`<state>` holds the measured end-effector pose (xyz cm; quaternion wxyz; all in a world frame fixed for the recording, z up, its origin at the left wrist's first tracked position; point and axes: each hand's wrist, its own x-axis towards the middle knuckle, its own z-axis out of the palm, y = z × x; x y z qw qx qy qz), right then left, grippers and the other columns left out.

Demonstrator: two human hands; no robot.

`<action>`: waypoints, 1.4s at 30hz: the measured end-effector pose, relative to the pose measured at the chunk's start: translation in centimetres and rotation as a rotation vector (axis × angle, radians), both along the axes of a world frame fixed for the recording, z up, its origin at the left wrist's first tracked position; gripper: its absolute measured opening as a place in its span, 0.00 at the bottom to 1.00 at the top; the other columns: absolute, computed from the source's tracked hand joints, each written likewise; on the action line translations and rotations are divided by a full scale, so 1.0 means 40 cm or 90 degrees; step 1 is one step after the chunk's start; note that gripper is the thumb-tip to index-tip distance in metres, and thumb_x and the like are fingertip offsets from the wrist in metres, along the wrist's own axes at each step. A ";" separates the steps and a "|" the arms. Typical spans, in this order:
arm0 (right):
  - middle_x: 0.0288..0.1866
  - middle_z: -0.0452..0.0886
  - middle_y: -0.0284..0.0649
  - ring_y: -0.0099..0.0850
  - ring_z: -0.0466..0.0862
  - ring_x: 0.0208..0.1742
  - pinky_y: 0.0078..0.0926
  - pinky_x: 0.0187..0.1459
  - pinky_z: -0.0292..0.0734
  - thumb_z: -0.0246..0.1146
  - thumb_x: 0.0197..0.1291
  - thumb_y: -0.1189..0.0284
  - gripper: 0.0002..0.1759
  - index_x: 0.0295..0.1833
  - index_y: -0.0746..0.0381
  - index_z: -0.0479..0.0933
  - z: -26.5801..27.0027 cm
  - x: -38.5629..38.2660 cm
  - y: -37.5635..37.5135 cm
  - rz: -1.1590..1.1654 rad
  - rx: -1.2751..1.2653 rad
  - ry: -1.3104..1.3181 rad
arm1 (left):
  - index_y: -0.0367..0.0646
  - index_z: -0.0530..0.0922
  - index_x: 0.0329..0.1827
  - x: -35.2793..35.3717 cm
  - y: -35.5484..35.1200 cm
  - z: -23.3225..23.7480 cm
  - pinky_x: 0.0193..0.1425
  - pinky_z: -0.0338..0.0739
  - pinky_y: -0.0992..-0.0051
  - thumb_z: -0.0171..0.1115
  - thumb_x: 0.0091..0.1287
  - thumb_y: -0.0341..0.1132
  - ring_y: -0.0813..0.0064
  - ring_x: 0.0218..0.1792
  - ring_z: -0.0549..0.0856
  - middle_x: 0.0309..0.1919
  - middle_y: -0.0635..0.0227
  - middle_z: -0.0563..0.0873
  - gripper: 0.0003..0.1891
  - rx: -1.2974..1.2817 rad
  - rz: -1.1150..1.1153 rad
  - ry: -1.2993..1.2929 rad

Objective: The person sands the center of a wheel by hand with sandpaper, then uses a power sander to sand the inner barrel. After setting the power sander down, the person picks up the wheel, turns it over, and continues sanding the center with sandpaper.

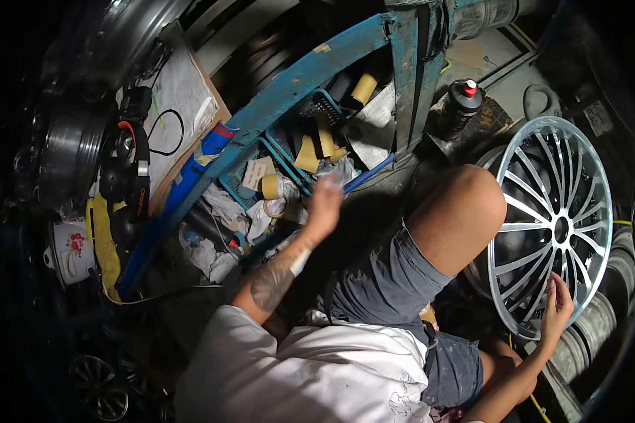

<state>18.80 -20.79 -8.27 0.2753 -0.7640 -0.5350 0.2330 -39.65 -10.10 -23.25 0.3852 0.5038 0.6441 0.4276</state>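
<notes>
The left hand [324, 204] is smeared by motion just beside the blue basket [283, 163], so I cannot tell how far its fingers are open or whether they hold anything. A quick reach into that clutter would likely knock a loose roll over the basket's edge onto the floor.

To the right, the alloy wheel [525, 227] stands on edge, leaning against the bare knee [462, 211]. The right hand [557, 307] has its fingers spread flat on the lower rim, closed on nothing. With so light a hold, the wheel could probably roll or tip away if the knee shifts.

Containers:
- **White flowered pot** [69, 248]: well left of the left fingers, contents hidden.
- **Blue basket:** holds yellow rolls [307, 155], with a tape roll [271, 186] and crumpled rags [261, 215] just left of the fingers.
- **Black bottle** [461, 106]: red-capped and shut, beyond the knee between the two hands.
</notes>
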 end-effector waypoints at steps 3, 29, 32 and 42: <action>0.48 0.90 0.43 0.25 0.85 0.44 0.25 0.49 0.81 0.63 0.77 0.76 0.12 0.58 0.70 0.85 0.038 -0.055 -0.010 0.037 0.022 -0.057 | 0.45 0.75 0.68 -0.234 0.098 -0.119 0.51 0.82 0.50 0.66 0.73 0.39 0.40 0.47 0.89 0.43 0.48 0.90 0.22 -0.149 0.156 0.338; 0.45 0.89 0.46 0.49 0.87 0.45 0.41 0.49 0.80 0.72 0.61 0.78 0.14 0.53 0.63 0.86 0.349 -0.244 -0.169 0.171 0.012 -0.082 | 0.43 0.80 0.56 -0.227 0.063 -0.066 0.52 0.84 0.73 0.70 0.76 0.30 0.71 0.48 0.89 0.51 0.63 0.89 0.10 -0.023 0.182 -0.400; 0.44 0.90 0.46 0.47 0.88 0.42 0.39 0.47 0.81 0.73 0.61 0.77 0.15 0.55 0.62 0.87 0.358 -0.222 -0.139 0.217 0.083 -0.042 | 0.47 0.79 0.57 -0.092 0.060 0.136 0.71 0.81 0.65 0.62 0.81 0.30 0.69 0.62 0.86 0.58 0.67 0.88 0.07 -0.069 -0.033 -0.656; 0.60 0.88 0.42 0.31 0.88 0.56 0.30 0.57 0.83 0.51 0.83 0.45 0.36 0.78 0.63 0.71 0.249 -0.015 0.100 0.197 -0.003 0.627 | 0.36 0.84 0.43 0.764 0.212 0.689 0.51 0.81 0.77 0.78 0.64 0.23 0.77 0.44 0.86 0.41 0.65 0.87 0.10 0.019 -0.767 -0.457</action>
